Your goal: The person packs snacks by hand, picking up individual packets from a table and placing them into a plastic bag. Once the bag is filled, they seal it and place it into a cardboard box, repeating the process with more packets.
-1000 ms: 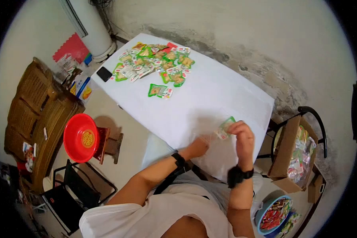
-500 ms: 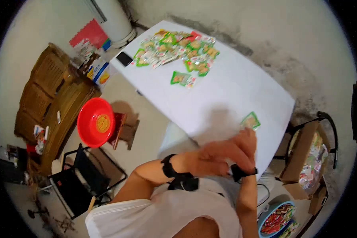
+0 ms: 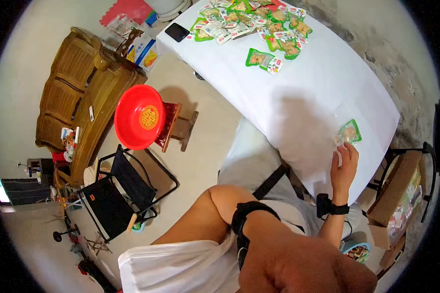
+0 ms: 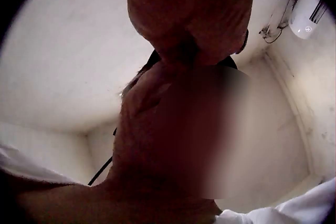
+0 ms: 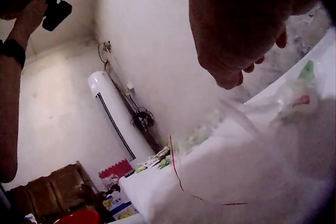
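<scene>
Rising off the white-covered table [image 3: 303, 97] since the earlier frame, the left hand [image 3: 298, 266] is now hanging close under the head camera as a large blur. It is no longer lying against the right wrist. The right hand [image 3: 344, 166] is stretching forward with its fingers nearly straight. Its fingertips [image 3: 339, 152] are touching the near end of the small clear snack packet with green edges [image 3: 348, 133], which is lying flat near the table's right corner. The view itself is swinging lower and further left than before.

Across the table, a heap of green and white snack packets [image 3: 252, 19] is lying at the far left corner, with a black phone [image 3: 177, 31] beside it at the left edge. A pair of loose packets [image 3: 265, 59] is sitting just in front of the heap. On the pale floor to the left, a round red plastic basin [image 3: 139, 117] is resting on a low wooden stool [image 3: 181, 128]. A carved wooden cabinet [image 3: 78, 83] and a black folding chair [image 3: 117, 195] are standing near them. A brown cardboard box of packets [image 3: 396, 195] is sitting to the right.

From the left wrist, only the hand's underside is showing, dark and close, so I cannot tell how its fingers are lying.

From the right wrist, the fingers are hanging relaxed above the packet and holding nothing. A clear plastic sheet with a thin red line [image 5: 220, 182] is showing on the tablecloth. A tall white air conditioner [image 5: 113, 113] is standing against the stained wall behind the far corner.
</scene>
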Demonstrator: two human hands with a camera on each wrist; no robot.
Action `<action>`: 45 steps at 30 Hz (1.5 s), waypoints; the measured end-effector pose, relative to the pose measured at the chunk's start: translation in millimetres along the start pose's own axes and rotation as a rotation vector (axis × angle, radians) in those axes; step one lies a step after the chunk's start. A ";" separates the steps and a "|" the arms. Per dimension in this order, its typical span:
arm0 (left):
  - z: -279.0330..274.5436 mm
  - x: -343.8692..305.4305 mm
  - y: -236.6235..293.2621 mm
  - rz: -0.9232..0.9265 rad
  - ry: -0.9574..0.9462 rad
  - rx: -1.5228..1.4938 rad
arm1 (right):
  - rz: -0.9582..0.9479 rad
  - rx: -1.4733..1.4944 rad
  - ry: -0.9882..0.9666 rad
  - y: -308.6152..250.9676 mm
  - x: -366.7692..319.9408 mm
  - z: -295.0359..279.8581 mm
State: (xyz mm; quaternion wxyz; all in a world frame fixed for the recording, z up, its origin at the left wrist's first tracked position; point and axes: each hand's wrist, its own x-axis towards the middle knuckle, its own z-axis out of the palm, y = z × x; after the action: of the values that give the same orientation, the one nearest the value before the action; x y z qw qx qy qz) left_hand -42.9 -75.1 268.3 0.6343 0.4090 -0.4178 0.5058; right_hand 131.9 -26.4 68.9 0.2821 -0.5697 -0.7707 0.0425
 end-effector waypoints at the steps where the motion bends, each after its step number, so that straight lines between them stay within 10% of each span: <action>1: -0.6 -0.5 -0.8 -0.002 0.000 -0.004 | 0.004 0.008 -0.001 -2.6 0.7 -1.1; 21: -48.2 -25.3 66.6 -0.070 0.064 0.126 | -0.018 0.027 -0.054 -29.5 28.0 4.7; 28: -228.9 -149.9 206.5 -0.727 1.273 1.893 | 0.002 0.018 -0.147 -30.4 33.0 -6.7; 30: -276.4 -212.8 256.6 -0.909 0.918 2.536 | 0.032 0.000 -0.154 -32.6 30.7 -6.8; 37: -332.9 -225.6 311.5 -1.610 0.691 2.739 | 0.021 -0.008 -0.229 -30.3 1.8 5.7; 42: -357.7 -261.8 354.1 -1.254 0.093 2.874 | 0.060 0.018 -0.246 -34.6 -8.7 -2.7; 45: -334.8 -247.3 343.0 -1.441 -0.075 2.870 | 0.141 0.014 -0.235 -26.0 -19.3 2.1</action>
State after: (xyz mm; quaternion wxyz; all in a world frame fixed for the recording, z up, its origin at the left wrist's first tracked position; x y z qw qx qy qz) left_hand -375.7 218.7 -38.1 0.1708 -0.7509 -0.6351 -0.0611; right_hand 112.4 -52.4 69.7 0.1903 -0.6115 -0.7562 0.1341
